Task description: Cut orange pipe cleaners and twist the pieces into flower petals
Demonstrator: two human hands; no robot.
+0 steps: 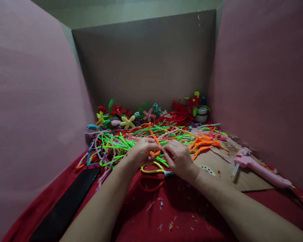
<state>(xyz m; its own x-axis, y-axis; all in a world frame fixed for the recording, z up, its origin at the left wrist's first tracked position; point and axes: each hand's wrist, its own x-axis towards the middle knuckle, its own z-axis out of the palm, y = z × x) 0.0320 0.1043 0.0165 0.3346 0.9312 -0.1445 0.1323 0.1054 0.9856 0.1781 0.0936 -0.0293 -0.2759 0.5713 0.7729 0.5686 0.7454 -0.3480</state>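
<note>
My left hand [141,152] and my right hand [178,157] meet over the middle of a red cloth [166,208]. Both pinch the same orange pipe cleaner [154,137], which loops between the fingers and rises away from them. Behind the hands lies a wide heap of loose pipe cleaners [121,143] in green, orange, pink and blue. Yellow-handled scissors [154,170] lie on the cloth just under my hands, beside a red loop.
Finished pipe-cleaner flowers [127,121] line the back wall, with a small white pot [201,115] at the back right. A pink glue gun [260,169] rests on a cardboard sheet [247,179] at right. A black strip [65,205] lies at left. Pink and grey panels enclose the space.
</note>
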